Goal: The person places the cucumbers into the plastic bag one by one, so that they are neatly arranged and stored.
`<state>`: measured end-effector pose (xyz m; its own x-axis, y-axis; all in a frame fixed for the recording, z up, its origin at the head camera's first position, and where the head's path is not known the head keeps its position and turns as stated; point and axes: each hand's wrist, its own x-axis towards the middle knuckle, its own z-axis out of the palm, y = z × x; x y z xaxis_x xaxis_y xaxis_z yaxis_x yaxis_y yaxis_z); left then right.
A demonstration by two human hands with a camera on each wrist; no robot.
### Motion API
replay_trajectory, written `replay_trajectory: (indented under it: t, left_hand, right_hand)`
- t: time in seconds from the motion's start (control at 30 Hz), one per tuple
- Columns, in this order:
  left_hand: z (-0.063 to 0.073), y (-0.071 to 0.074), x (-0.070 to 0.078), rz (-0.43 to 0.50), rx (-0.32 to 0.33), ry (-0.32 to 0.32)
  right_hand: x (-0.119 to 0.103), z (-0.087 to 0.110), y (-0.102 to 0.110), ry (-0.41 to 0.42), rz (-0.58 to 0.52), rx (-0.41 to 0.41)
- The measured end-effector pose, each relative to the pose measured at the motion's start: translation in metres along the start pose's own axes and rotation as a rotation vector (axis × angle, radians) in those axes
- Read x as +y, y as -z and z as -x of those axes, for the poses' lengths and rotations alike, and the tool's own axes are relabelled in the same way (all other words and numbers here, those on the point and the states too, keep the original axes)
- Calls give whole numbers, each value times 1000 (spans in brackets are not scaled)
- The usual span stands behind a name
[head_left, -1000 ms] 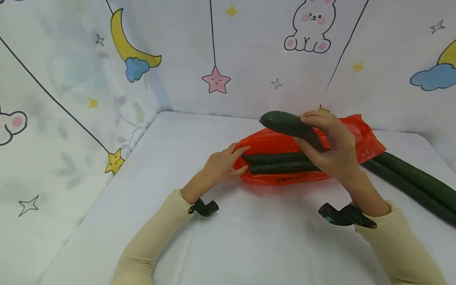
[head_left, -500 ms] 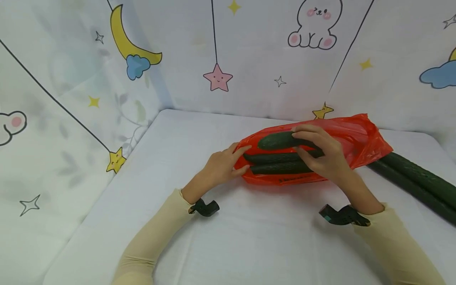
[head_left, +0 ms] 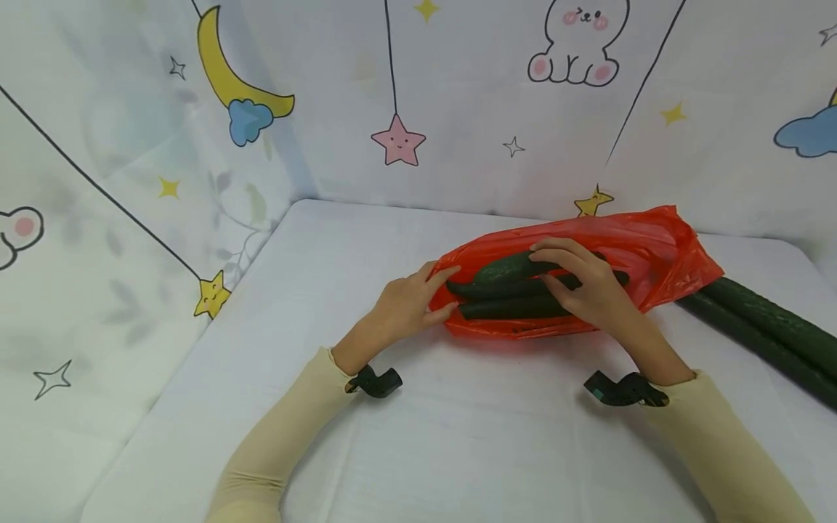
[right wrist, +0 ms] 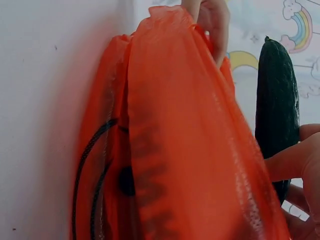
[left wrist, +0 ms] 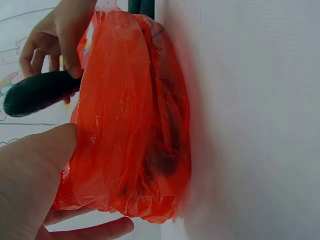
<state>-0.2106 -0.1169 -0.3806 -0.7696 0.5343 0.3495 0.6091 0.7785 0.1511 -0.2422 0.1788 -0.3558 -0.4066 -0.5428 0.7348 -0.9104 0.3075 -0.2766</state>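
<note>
White worktop (head_left: 497,443): red bag (head_left: 654,243) lies toward far edge, right of centre; two long cucumbers (head_left: 774,319) beside its right end, toward right edge. Left hand (head_left: 402,309) on bag's left end, fingers spread at rim. Right hand (head_left: 585,283) pinches upper cucumber (head_left: 506,269), thumb and fingers close round it. Change: that cucumber lowered into bag mouth, beside lower pair (head_left: 513,310). Reads as nearly placed, unreleased.

Past three o'clock, the head view crops two long cucumbers (head_left: 765,328); the bag (head_left: 644,240) hides their far ends. We lose part of the held cucumber (head_left: 505,268) behind the right fingers (head_left: 567,250). In the right wrist view, the print (right wrist: 150,187) near six o'clock is too blurred to read.
</note>
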Motion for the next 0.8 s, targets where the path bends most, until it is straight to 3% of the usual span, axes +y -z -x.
replay_trajectory:
  t: [0.43, 0.8]
  left_hand:
    - [-1, 1, 1, 2, -1, -2]
    - [-1, 2, 3, 8, -18, 3]
  right_hand:
    - [18, 7, -10, -174, 130, -185]
    - [30, -2, -25, -322, 98, -313]
